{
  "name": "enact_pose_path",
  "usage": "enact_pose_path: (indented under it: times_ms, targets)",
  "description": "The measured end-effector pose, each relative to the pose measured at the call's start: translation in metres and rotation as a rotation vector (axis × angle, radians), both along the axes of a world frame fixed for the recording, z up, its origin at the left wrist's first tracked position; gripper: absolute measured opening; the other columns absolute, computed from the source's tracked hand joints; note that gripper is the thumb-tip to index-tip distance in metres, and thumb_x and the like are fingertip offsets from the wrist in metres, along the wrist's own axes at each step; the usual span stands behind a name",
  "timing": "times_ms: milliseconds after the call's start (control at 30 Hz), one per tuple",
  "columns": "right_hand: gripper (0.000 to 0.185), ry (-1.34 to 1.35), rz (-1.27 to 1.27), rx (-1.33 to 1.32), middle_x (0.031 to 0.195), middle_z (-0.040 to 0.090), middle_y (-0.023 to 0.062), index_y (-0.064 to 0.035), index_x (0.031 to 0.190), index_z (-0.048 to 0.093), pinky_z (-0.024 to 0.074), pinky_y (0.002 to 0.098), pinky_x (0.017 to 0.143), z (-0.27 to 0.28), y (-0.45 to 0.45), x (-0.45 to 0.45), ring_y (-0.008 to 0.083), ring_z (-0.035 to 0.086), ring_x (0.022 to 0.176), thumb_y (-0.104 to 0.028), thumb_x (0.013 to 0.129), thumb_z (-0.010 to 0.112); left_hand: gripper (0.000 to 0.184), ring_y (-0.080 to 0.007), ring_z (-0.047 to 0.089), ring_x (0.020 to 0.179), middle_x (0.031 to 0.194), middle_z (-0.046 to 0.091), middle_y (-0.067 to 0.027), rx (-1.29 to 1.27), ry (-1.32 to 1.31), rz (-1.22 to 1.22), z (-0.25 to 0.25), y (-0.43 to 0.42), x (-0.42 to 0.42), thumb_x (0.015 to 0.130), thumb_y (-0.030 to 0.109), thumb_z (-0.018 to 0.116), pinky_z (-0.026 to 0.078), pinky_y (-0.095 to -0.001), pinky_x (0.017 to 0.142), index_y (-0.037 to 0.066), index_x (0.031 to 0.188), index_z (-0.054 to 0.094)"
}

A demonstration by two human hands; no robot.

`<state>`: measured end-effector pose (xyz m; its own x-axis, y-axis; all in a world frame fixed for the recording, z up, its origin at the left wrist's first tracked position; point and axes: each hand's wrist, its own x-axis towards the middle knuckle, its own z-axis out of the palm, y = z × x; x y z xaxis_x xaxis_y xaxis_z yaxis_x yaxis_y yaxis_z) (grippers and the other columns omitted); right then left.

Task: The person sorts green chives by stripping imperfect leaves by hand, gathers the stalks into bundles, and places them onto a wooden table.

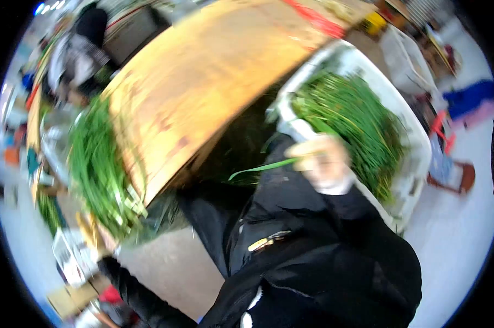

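My right hand (322, 163), pale and blurred by motion, is closed on a long green chive leaf (263, 168) whose free end points left. It is at the near edge of a white plastic crate (416, 188) holding a heap of green chives (348, 117). On the far left, my left hand (93, 235), in a yellowish glove, has its fingers stretched out with nothing seen in them. It is beside a large bunch of chives (99, 164), which lies over the left end of the wooden table (203, 65), pale stem ends toward me.
Behind the crate stands a second white crate (405, 60). A person in dark headwear (88, 54) is at the far left. Red plastic (315, 19) lies on the table's far end. A small brown stool (457, 177) and cardboard boxes (72, 299) are on the floor.
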<state>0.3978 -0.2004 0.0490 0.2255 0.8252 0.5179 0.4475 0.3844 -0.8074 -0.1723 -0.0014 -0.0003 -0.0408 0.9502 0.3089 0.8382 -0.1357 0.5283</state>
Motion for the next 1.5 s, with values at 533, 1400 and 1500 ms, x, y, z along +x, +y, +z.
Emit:
enact_pose_path:
  times_ms: [533,1400,1500]
  targets:
    - [0.062,-0.623,-0.537,-0.975,0.104,0.050,0.0143,0.0003,0.122,0.033,0.0430,0.0317,0.077,-0.076,-0.124,0.138,0.0245,0.051,0.092,-0.024,0.072,0.061,0.039,-0.0275,0.041,0.113,0.118,0.045,-0.0158,0.077,-0.113,-1.157,0.046,-0.100,0.451,0.076,-0.007,0.046,0.032,-0.0364,0.095,0.000,0.115,0.045]
    - [0.024,-0.199,-0.689,-1.375,0.084,0.056,0.0161,-0.0012,0.088,0.054,0.0431,0.0373,0.074,-0.121,-0.354,0.173,0.0301,0.054,0.084,-0.020,0.073,0.053,0.088,-0.0233,0.060,0.067,0.116,0.046,-0.0148,0.437,1.406,-1.487,-0.042,-0.073,0.692,0.066,0.000,0.053,0.049,-0.0317,0.055,0.005,0.132,-0.004]
    - [0.024,-0.253,-0.629,-1.440,0.084,0.056,0.0160,-0.0008,0.086,0.054,0.0437,0.0383,0.073,-0.118,-0.342,0.181,0.0298,0.054,0.084,-0.021,0.073,0.054,0.083,-0.0209,0.060,0.063,0.087,0.059,-0.0122,0.305,1.717,-1.410,0.022,-0.105,0.705,0.067,0.006,0.056,0.049,-0.0305,0.053,0.003,0.132,0.004]
